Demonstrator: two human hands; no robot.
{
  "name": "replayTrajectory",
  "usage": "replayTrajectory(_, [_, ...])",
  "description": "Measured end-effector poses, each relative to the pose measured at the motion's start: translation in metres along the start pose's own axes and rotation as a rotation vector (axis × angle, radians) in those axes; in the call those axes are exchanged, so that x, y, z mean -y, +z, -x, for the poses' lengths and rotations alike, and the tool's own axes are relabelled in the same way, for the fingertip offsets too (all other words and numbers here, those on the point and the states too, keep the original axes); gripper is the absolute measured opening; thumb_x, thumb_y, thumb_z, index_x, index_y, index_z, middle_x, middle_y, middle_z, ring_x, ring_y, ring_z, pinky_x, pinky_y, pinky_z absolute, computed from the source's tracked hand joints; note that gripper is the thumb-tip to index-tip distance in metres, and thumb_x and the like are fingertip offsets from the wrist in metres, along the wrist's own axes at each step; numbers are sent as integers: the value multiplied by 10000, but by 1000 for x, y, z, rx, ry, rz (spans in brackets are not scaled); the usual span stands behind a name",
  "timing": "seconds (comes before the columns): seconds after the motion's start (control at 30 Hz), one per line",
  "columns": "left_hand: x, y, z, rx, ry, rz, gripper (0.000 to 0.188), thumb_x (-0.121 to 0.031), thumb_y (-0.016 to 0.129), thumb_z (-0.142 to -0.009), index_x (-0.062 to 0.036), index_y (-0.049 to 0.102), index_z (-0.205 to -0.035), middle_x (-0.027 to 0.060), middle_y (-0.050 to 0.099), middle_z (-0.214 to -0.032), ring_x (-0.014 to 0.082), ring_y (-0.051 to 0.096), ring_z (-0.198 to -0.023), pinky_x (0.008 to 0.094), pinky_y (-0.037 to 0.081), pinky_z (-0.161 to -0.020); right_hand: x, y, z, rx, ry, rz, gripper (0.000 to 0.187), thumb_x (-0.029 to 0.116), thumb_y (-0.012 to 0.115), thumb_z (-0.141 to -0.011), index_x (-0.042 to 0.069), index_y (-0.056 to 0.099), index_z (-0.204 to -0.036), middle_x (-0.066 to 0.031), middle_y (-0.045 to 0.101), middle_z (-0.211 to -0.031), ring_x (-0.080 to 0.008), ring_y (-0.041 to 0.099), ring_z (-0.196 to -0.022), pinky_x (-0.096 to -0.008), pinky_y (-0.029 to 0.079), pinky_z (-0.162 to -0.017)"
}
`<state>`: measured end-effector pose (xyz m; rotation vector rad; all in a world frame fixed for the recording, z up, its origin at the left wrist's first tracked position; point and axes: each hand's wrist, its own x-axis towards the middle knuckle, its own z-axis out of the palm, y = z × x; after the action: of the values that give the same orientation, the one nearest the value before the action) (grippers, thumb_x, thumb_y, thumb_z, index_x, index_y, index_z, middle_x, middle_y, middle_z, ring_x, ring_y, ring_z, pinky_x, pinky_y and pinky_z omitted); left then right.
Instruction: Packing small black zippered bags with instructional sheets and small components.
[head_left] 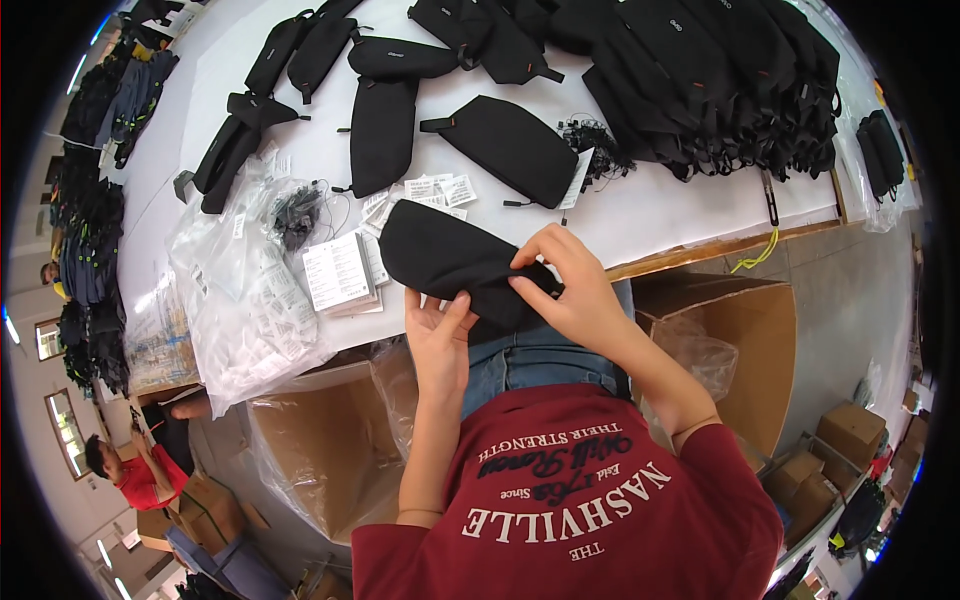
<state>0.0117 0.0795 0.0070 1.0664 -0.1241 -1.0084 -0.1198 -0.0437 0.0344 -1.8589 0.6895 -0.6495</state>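
Observation:
A black fabric pouch [440,250] is held in both hands at the table's front edge, tilted with its rounded end to the upper left. My left hand [440,325] grips its lower edge between thumb and fingers. My right hand [568,280] pinches the pouch's right end. Just beyond it lie small white printed labels [432,190] and another black pouch [510,150] with a white tag [577,180] at its right end. To the left sit a stack of white printed cards [338,272] and a bundle of black tag strings [297,215].
Clear plastic bags [245,300] cover the table's front left corner. A large pile of black pouches [700,80] fills the back right. Cardboard boxes [740,310] stand open below the edge on both sides. Another person in red [150,478] is at the far left.

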Motion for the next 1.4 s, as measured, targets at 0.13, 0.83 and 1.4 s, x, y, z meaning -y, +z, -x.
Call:
replayTrajectory(0.13, [1,1,-1,-26,89,3,469,39,598,-855,-52,394,-1268,106,534,-1161,165,616,-954,285,575,-729,-7,6,-1,-33,80,-90,127,77,688,-754,20,597,-820,-64,546,-802,-244,541,-837,-323,429,-704])
replayTrajectory(0.83, [7,14,8,-71,668,-617,461,-28,623,-886,-5,369,-1269,136,507,-1193,173,533,-1054,263,431,-890,-5,60,9,-181,270,-603,96,97,650,-859,2,637,-869,-19,569,-795,-89,482,-708,-228,409,-683])
replayTrajectory(1.4, [8,6,6,-22,389,-519,309,-124,556,-954,41,506,-1212,65,602,-1023,77,553,-874,193,446,-748,-10,42,7,-4,297,-418,199,108,639,-855,20,651,-1033,-35,609,-939,-149,526,-957,-290,452,-814])
